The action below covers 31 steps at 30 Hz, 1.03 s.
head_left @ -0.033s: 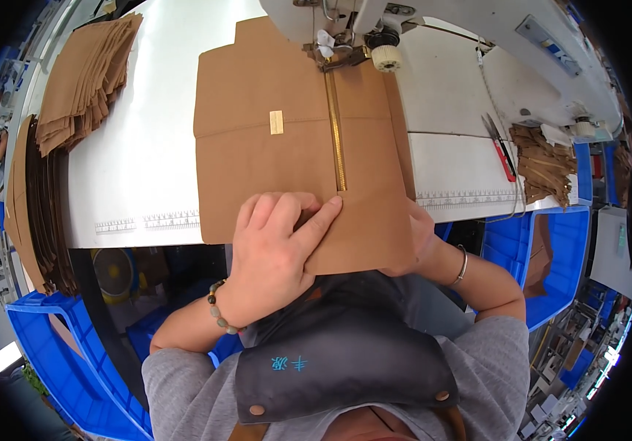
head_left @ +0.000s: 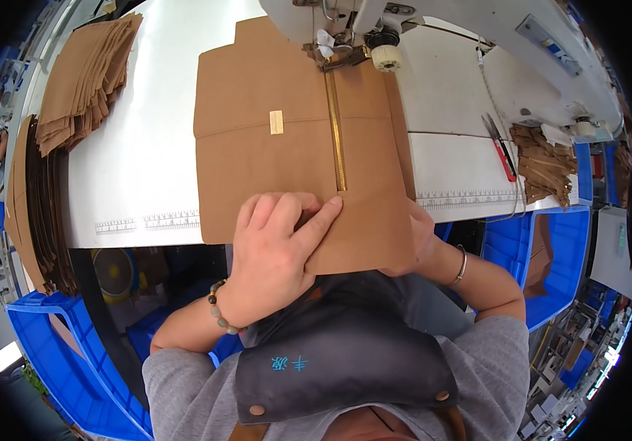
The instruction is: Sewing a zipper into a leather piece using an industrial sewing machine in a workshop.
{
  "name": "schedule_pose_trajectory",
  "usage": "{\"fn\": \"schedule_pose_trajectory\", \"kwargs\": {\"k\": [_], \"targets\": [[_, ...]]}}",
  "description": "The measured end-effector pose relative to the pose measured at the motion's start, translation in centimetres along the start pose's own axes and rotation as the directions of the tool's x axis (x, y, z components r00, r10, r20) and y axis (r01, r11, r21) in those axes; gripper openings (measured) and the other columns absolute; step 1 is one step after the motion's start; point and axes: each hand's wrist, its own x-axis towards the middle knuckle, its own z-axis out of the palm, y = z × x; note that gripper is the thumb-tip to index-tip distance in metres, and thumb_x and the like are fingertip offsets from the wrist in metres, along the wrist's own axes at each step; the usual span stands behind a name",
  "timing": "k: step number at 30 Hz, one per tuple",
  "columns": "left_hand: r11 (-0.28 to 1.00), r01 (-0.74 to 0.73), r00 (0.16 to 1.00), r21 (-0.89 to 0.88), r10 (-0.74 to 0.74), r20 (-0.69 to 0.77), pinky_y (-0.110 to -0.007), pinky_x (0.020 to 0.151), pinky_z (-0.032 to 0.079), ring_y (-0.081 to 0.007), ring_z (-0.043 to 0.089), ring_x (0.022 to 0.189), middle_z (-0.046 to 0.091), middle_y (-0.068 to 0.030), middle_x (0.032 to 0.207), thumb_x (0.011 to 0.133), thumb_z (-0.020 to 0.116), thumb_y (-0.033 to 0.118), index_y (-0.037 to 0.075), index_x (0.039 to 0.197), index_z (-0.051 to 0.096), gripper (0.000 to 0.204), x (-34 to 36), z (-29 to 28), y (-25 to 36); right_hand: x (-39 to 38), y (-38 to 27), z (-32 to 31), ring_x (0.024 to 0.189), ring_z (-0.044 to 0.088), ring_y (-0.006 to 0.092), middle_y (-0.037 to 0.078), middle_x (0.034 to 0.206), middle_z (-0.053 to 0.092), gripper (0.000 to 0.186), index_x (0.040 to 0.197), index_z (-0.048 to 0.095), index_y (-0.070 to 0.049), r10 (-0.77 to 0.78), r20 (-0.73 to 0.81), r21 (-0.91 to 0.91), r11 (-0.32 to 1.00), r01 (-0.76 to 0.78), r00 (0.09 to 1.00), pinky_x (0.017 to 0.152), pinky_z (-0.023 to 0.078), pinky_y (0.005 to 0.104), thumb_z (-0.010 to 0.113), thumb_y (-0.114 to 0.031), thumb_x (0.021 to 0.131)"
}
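Observation:
A brown fabric panel [head_left: 257,169] lies across the table's front edge, its near end hanging over it. A gold-toothed metal zipper [head_left: 336,140] runs along it from under the sewing machine's presser foot area [head_left: 328,62]. My left hand [head_left: 275,239] is closed on the panel's near part, thumb and forefinger pressed together just below the zipper's lower end. At the near right edge, my right hand [head_left: 417,239] grips the panel from the side, most of its fingers hidden beneath. A small cream label [head_left: 277,122] sits left of the zipper.
Brown cut pieces [head_left: 92,77] are stacked at the far left, with darker pieces [head_left: 51,213] hanging below. Red-handled snips [head_left: 504,156] and small brown pieces [head_left: 543,163] lie at right. Blue bins [head_left: 73,367] stand below both sides. The machine arm [head_left: 551,51] overhangs far right.

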Motion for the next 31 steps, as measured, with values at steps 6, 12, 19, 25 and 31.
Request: {"fn": "schedule_pose_trajectory", "kwargs": {"k": [6,12,19,25,31], "targets": [[1.0,0.023,1.0,-0.013,-0.023,0.015,-0.039,0.09,0.043,-0.0258,0.056,0.095,0.063,-0.0048,0.106,0.08,0.076,0.015,0.01,0.128,0.075,0.049,0.23,-0.03,0.1,-0.16,0.0,0.22,0.118,0.068,0.0279,0.009,0.121,0.071,0.038,0.11,0.078,-0.008,-0.031,-0.017,-0.076,0.997,0.03,0.999,0.094,0.062,0.0444,0.075,-0.016,0.073],[0.998,0.044,0.998,-0.044,-0.042,0.038,-0.039,0.091,0.042,-0.0259,0.056,0.095,0.063,-0.0044,0.105,0.08,0.074,0.013,0.01,0.127,0.076,0.047,0.52,-0.21,0.04,-0.2,-0.05,0.54,0.116,0.068,0.0261,0.007,0.12,0.071,0.036,0.111,0.079,-0.01,-0.026,-0.046,-0.079,0.997,0.023,0.999,0.094,0.062,0.0439,0.077,-0.018,0.076],[1.0,0.011,0.999,0.007,-0.012,0.05,-0.039,0.091,0.042,-0.0253,0.056,0.095,0.062,-0.0034,0.104,0.079,0.075,0.014,0.01,0.126,0.076,0.048,0.68,-0.26,-0.01,-0.28,-0.16,0.49,0.113,0.07,0.0247,0.007,0.119,0.071,0.036,0.109,0.08,-0.011,-0.002,-0.045,-0.064,0.998,-0.001,0.999,0.096,0.062,0.0438,0.077,-0.018,0.074],[1.0,-0.006,0.999,0.017,0.005,0.049,-0.039,0.091,0.042,-0.025,0.056,0.096,0.062,-0.0036,0.105,0.078,0.075,0.016,0.01,0.126,0.076,0.049,0.68,-0.22,-0.1,-0.35,-0.13,0.51,0.11,0.071,0.0253,0.008,0.116,0.072,0.038,0.107,0.079,-0.008,-0.021,-0.048,-0.07,0.997,0.018,0.999,0.095,0.062,0.0444,0.074,-0.015,0.069],[0.995,-0.028,0.997,0.095,0.02,0.079,-0.042,0.096,0.043,-0.0241,0.058,0.104,0.062,-0.003,0.108,0.077,0.07,0.011,0.01,0.124,0.076,0.048,0.49,-0.32,0.42,-0.9,-0.04,0.0,0.123,0.067,0.0328,0.012,0.126,0.071,0.046,0.116,0.078,-0.008,0.001,0.02,-0.038,0.999,-0.001,1.0,0.099,0.061,0.0462,0.073,-0.014,0.07]]}}
